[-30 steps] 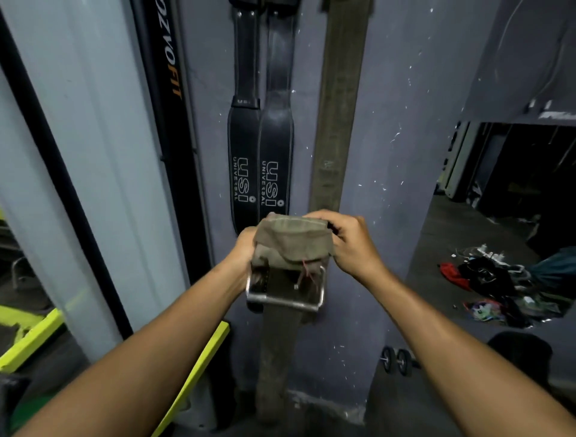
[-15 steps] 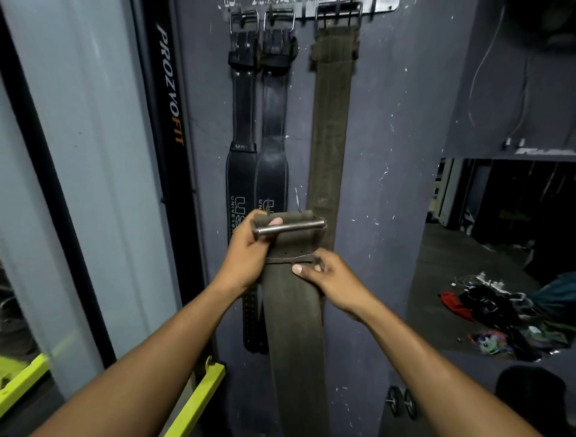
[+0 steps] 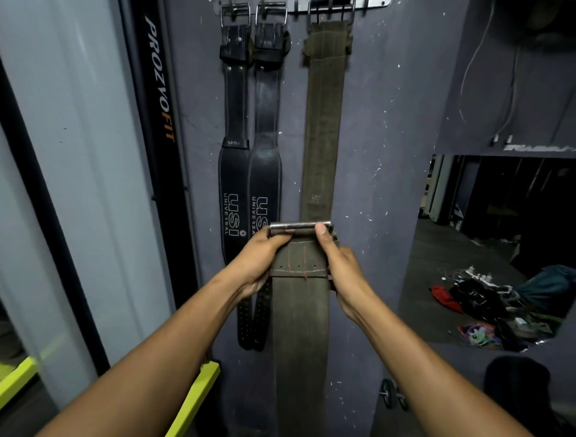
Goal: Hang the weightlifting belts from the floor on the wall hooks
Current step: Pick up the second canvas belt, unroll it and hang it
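Observation:
I hold an olive canvas belt (image 3: 300,327) upright in front of the grey wall, its metal buckle (image 3: 300,227) at the top. My left hand (image 3: 260,262) grips the belt's left edge just under the buckle. My right hand (image 3: 338,265) grips the right edge, thumb on the buckle bar. The strap hangs straight down between my forearms. On the hook rail (image 3: 336,3) at the top hang two black leather belts (image 3: 234,174) (image 3: 265,174) and another olive belt (image 3: 322,124).
A black upright marked PROZOFIT (image 3: 159,93) and a yellow-green frame bar (image 3: 196,399) stand to the left. A pile of clothes and cables (image 3: 486,308) lies on the floor at right. A small dumbbell (image 3: 393,396) sits by the wall base.
The belt has been unfolded and raised, buckle end up. My right hand moved from below the buckle up onto its right side. The view tilted up and the hook rail came into sight.

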Available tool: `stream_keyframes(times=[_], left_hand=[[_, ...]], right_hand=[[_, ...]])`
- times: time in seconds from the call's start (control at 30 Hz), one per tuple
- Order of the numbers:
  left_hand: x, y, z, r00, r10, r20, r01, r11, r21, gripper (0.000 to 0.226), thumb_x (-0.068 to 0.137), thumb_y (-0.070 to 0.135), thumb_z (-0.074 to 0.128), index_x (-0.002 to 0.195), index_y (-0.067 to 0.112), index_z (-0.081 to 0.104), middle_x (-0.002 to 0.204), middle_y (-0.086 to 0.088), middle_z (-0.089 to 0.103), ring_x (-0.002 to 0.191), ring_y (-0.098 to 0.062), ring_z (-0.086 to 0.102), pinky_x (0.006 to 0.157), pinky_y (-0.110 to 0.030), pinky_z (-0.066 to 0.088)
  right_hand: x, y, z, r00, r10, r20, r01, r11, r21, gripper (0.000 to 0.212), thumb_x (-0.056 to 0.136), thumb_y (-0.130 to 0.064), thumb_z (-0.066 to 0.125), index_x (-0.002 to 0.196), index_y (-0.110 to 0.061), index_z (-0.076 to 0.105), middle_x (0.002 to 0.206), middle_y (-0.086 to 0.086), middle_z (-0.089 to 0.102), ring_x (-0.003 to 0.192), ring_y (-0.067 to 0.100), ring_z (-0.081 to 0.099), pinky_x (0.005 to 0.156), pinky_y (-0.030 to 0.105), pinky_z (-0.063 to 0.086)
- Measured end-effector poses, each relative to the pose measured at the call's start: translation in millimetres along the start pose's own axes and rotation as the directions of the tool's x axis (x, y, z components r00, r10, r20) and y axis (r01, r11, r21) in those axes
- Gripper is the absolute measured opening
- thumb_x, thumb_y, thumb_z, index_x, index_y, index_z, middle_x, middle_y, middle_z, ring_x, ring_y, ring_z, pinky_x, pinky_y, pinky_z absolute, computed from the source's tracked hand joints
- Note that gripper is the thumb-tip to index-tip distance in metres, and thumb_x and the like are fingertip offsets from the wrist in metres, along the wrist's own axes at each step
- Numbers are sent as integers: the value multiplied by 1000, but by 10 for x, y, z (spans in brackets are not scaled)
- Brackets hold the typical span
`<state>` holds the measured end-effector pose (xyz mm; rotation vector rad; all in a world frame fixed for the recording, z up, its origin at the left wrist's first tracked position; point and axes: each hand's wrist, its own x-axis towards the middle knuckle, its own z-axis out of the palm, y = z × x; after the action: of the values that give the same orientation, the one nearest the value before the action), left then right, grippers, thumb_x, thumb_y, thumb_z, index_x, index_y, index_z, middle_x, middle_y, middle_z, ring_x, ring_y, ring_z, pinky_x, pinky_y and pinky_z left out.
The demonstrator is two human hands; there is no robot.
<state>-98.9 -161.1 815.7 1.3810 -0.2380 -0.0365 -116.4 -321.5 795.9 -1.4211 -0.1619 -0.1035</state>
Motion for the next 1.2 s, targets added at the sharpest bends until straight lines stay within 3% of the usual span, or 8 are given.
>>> stream_keyframes(times=[0.2, 0.5, 0.67, 0.77, 0.9, 1.0, 1.1, 1.2], left_hand=[[-136, -86, 30, 988, 89, 123, -126, 936, 330, 37, 98, 56, 45, 104, 21, 54, 77, 13, 65, 62, -2, 64, 49, -26, 51], [54, -297, -214, 923, 287, -258, -174, 906, 386, 73, 98, 68, 36, 61, 13, 67, 62, -22, 65, 60, -22, 61, 72, -44, 53], [103, -319, -137, 894, 161, -417, -110, 983, 144, 57, 95, 65, 48, 71, 14, 60, 67, -11, 71, 62, -21, 66, 73, -40, 58], [100, -409, -82, 791, 346, -506, -133, 903, 409, 41, 91, 62, 54, 99, 22, 55, 103, -2, 63, 95, -22, 67, 94, -44, 53], [-214, -642, 15, 658, 666, -351, -197, 602, 774, 45, 94, 50, 55, 130, 24, 45, 128, 2, 42, 118, -18, 50, 99, -33, 38], [-344, -875, 185, 794, 557, -244, -160, 578, 800, 65, 91, 63, 40, 145, 26, 42, 148, 1, 33, 138, -20, 38, 107, -28, 30], [-232, -903, 249, 939, 298, -173, -154, 811, 565, 86, 90, 78, 34, 160, 29, 21, 168, 7, 4, 153, -6, 11, 114, -19, 11], [-69, -840, 215, 966, 211, -150, -160, 942, 296, 97, 82, 89, 34, 158, 28, 32, 167, 5, 25, 151, -2, 20, 124, -29, 16]], right_hand=[[127, 159, 0, 971, 142, -191, -131, 989, 71, 62, 90, -66, 66, 107, -8, 80, 93, 10, 83, 85, 23, 82, 65, 29, 64], [105, 345, 90, 1000, -13, -21, 9, 981, -194, 67, 100, -64, 51, 92, -4, 81, 90, 11, 83, 91, 19, 80, 89, 39, 62], [61, 442, 238, 955, -276, -106, 200, 868, -454, 61, 102, -53, 57, 54, -20, 37, 46, -10, 40, 50, 3, 37, 53, 32, 35], [117, 458, 261, 903, -349, -249, 188, 844, -502, 64, 104, -52, 54, 54, -18, 33, 48, -6, 38, 53, 14, 37, 57, 39, 34], [215, 432, 188, 884, -333, -329, 123, 844, -522, 64, 105, -54, 49, 56, -14, 39, 53, 0, 49, 60, 26, 49, 63, 42, 42], [261, 402, 165, 888, -310, -339, 71, 821, -567, 63, 106, -54, 48, 57, -14, 43, 59, 4, 55, 69, 33, 54, 65, 40, 39], [196, 346, 214, 917, -317, -241, 105, 777, -621, 60, 105, -58, 44, 64, -16, 52, 70, 5, 66, 78, 33, 62, 69, 38, 44], [23, 260, 282, 935, -341, -94, 185, 698, -691, 61, 108, -60, 30, 91, -19, 72, 100, 11, 78, 98, 32, 70, 77, 35, 46]])
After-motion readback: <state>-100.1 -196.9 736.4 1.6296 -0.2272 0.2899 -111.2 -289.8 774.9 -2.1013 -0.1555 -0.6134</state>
